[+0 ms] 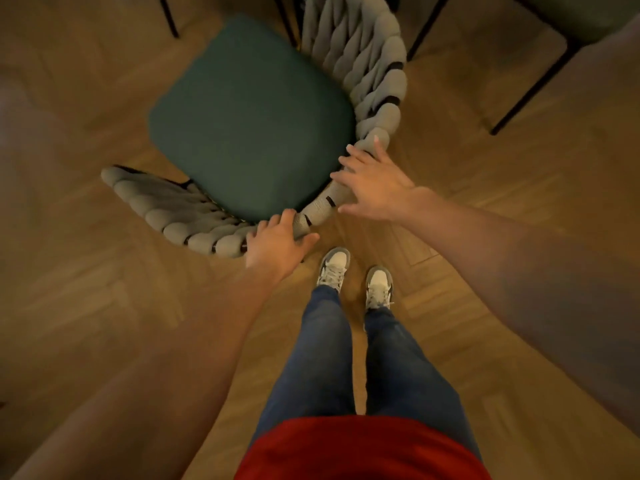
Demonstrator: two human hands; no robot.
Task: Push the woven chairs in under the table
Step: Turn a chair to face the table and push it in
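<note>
A woven chair point(256, 119) with a dark green seat cushion and a thick grey braided backrest point(377, 81) stands on the floor right in front of me, seen from above. My left hand point(277, 242) grips the curved backrest at its near middle, fingers over the top edge and thumb on the outer side. My right hand point(374, 183) lies further right on the same backrest with its fingers spread and straight. No table top is visible.
Herringbone wooden floor point(104, 306) surrounds the chair. Thin black legs point(530, 88) of another chair stand at the upper right, with a green seat edge point(581, 15) in the corner. More black legs point(169, 19) show at the top left. My feet point(353, 275) are just behind the chair.
</note>
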